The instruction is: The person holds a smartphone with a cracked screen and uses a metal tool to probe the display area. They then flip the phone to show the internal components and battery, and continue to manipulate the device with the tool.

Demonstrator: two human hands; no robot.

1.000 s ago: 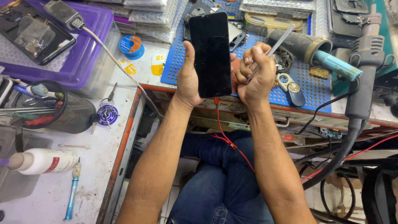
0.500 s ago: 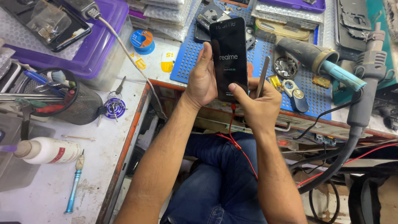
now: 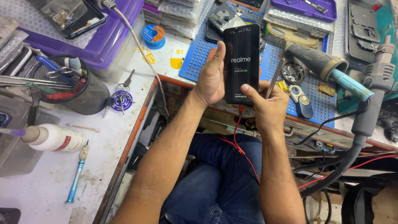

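The slim black glass-fronted smartphone stood upright above the edge of the blue perforated work mat, its screen lit with a start-up logo. The left hand was clamped around its left edge, thumb along the side. The right hand steadied the bottom corner with its thumb on the glass, its fingers closed on a thin metal pick. A red wire hung from the phone's lower end. To do this well, the grip looked best kept on the edges, the wire slack and the pick off the glass. Nearby lay a grey hot-air nozzle with a teal tip, a black mesh tool cup and a white glue bottle.
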